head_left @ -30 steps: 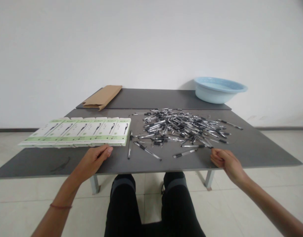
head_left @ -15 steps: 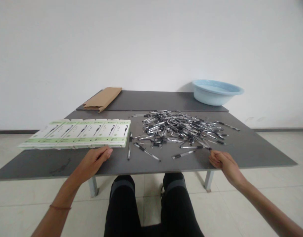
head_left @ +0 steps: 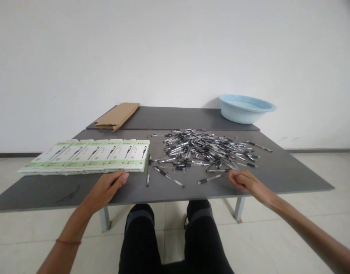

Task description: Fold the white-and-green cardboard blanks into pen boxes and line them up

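Note:
My left hand (head_left: pixel 110 186) rests with curled fingers at the table's near edge, just in front of a row of flat white and green pen boxes (head_left: pixel 95 154). Nothing sticks out of it. My right hand (head_left: pixel 242 179) is a fist at the near right side of a large heap of clear gel pens with black caps and grips (head_left: pixel 203 148). Its knuckles are close to the nearest pens; whether they touch is unclear, and no pen shows in the fist. Between the hands lie a few loose pens, one a slanting pen (head_left: pixel 168 176), another an upright-lying pen (head_left: pixel 149 170).
The dark grey table (head_left: pixel 294 179) spans the view, with a second grey table (head_left: pixel 175 117) behind it. On the latter stand a brown paper bag (head_left: pixel 117 115) at left and a light blue basin (head_left: pixel 246 110) at right, near the white wall.
My right fist has moved left along the front of the heap, towards the middle. The left hand has stayed in place. The view has shifted slightly.

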A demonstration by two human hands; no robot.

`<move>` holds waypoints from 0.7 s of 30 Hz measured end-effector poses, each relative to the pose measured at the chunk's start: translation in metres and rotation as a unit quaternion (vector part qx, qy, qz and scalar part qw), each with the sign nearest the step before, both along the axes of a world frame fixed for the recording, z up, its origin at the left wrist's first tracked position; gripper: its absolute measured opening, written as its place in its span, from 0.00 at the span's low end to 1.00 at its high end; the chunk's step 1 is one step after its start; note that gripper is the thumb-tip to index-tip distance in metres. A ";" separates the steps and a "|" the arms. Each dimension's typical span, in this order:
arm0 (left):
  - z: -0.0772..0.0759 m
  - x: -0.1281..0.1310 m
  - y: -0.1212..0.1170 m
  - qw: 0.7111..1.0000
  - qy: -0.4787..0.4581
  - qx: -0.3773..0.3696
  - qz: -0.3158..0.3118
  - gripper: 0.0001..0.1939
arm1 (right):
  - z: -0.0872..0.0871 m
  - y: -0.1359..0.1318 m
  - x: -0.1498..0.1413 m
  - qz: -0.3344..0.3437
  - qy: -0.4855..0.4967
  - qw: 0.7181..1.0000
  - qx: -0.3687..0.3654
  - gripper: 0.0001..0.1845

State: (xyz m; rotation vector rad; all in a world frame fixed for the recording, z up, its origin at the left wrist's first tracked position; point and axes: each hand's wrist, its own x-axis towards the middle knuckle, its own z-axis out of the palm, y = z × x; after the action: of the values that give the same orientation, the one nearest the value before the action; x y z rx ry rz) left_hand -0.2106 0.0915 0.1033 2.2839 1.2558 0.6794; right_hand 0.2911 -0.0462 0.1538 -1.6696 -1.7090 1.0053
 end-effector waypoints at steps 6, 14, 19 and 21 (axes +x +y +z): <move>0.000 0.000 0.000 1.000 0.006 0.001 0.003 0.23 | 0.001 0.008 0.014 0.034 -0.008 0.999 -0.013 0.17; 0.004 0.001 -0.002 1.000 0.009 0.002 0.008 0.23 | -0.033 0.014 0.020 -0.023 -0.010 1.000 -0.015 0.25; 0.003 0.001 -0.001 1.000 0.011 0.006 0.005 0.23 | -0.014 0.009 0.013 0.011 -0.036 0.999 0.036 0.13; 0.003 0.001 -0.001 1.000 0.011 0.008 0.006 0.23 | -0.013 0.009 0.010 0.016 -0.048 0.998 0.049 0.11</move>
State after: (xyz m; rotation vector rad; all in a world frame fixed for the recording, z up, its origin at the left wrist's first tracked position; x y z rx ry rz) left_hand -0.2092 0.0900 0.1066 2.3054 1.2795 0.6723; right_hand 0.3007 -0.0372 0.1410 -1.6570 -1.8211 0.8534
